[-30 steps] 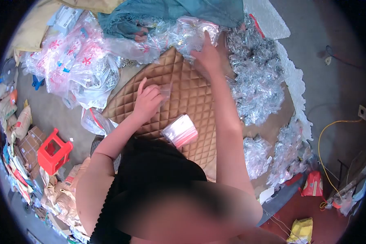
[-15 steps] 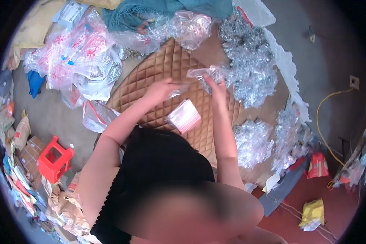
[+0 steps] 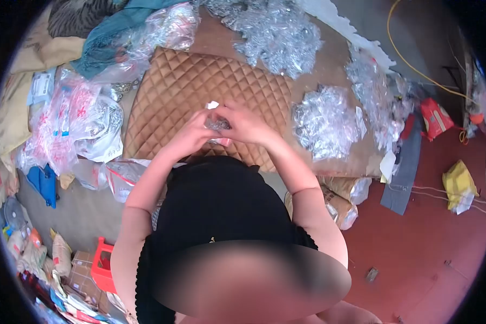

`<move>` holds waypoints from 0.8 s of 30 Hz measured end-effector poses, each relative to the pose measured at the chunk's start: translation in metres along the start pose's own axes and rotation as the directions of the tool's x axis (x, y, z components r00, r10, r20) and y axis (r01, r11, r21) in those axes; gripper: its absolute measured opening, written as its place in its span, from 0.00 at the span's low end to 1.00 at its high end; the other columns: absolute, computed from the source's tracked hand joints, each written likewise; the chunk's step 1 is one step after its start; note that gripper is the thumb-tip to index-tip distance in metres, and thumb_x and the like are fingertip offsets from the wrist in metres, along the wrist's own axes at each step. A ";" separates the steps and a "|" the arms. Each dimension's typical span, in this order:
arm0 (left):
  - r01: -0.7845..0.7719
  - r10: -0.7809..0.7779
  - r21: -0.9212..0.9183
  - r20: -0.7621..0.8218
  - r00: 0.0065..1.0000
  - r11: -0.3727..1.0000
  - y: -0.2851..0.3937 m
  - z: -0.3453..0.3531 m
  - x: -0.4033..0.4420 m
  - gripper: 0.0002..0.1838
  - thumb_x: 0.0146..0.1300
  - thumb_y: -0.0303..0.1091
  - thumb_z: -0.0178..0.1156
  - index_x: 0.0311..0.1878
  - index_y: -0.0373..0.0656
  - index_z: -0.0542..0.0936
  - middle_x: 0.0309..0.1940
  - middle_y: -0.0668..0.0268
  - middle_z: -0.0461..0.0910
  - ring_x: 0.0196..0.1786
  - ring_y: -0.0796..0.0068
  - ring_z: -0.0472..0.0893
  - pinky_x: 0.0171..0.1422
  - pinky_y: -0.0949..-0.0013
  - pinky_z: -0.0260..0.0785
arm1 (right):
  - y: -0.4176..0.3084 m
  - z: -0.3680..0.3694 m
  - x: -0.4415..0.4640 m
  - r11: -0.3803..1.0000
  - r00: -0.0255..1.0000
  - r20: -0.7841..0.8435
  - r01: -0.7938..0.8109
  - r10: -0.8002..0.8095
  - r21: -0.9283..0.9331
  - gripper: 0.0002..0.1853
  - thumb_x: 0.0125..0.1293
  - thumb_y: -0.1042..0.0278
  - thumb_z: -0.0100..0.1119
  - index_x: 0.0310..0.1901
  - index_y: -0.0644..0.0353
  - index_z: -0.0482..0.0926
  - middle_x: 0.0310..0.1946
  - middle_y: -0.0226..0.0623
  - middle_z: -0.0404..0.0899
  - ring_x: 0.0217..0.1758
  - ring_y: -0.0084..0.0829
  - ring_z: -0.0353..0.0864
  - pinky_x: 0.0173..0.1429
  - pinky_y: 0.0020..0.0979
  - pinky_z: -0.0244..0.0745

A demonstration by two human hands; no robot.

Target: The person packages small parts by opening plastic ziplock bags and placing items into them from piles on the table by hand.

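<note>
My left hand and my right hand meet in front of my body, low over the brown quilted mat. Between their curled fingers they grip a small clear plastic bag with greyish contents that I cannot make out. Below the bag lies the white and pink stack, mostly covered by my hands. Only its pink near edge and a white far corner show.
Heaps of clear plastic packets lie beyond the mat, with another pile to its right. Large printed plastic bags sit on the left. A red stool and a blue plastic piece stand at lower left.
My hands have come together over the stack; before, they were apart, each with clear plastic. The view has turned, shifting the mat and surrounding piles.
</note>
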State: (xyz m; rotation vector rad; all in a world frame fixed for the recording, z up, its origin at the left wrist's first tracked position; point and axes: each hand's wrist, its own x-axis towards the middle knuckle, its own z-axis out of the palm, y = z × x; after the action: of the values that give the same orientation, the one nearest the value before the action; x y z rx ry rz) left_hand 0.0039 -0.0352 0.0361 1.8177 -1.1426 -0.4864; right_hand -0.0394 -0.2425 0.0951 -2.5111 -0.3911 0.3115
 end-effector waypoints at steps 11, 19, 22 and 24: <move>-0.185 0.186 -0.076 -0.003 0.983 0.980 0.000 -0.004 0.052 0.09 0.57 0.27 0.64 0.41 0.48 0.87 0.62 0.61 0.74 0.67 0.57 0.71 0.70 0.58 0.63 | 0.016 -0.036 -0.052 0.986 0.993 -0.056 0.091 -0.099 -0.141 0.16 0.55 0.67 0.69 0.47 0.55 0.82 0.51 0.39 0.81 0.58 0.38 0.76 0.58 0.40 0.70; 0.044 -0.102 0.361 0.142 0.985 0.931 -0.035 0.043 0.047 0.43 0.50 0.37 0.73 0.71 0.48 0.66 0.63 0.55 0.69 0.65 0.51 0.69 0.73 0.52 0.62 | 0.149 -0.057 -0.101 0.918 0.614 -0.733 -0.396 0.292 0.033 0.07 0.56 0.67 0.71 0.37 0.54 0.89 0.36 0.38 0.86 0.46 0.40 0.81 0.55 0.39 0.73; -0.015 -0.098 0.449 0.229 0.969 0.893 -0.069 0.072 0.001 0.40 0.50 0.40 0.71 0.69 0.45 0.69 0.59 0.60 0.74 0.63 0.60 0.72 0.67 0.55 0.66 | 0.241 -0.040 -0.164 0.810 0.442 -0.784 -0.572 0.436 0.128 0.08 0.54 0.66 0.72 0.36 0.58 0.88 0.36 0.38 0.87 0.47 0.41 0.82 0.55 0.38 0.73; -0.035 -0.067 0.454 0.205 0.976 0.890 -0.093 0.085 -0.018 0.32 0.55 0.38 0.66 0.65 0.46 0.73 0.58 0.61 0.75 0.63 0.60 0.73 0.66 0.57 0.67 | 0.294 -0.018 -0.200 0.670 0.390 -0.675 -0.712 0.626 0.210 0.12 0.55 0.67 0.71 0.42 0.58 0.86 0.41 0.41 0.86 0.51 0.41 0.81 0.57 0.40 0.72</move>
State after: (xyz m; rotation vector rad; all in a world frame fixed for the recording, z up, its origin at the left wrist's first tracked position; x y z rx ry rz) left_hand -0.0189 -0.0457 -0.0885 2.2193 -1.4876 -0.4593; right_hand -0.1593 -0.5526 -0.0318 -2.5270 1.0050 -0.4259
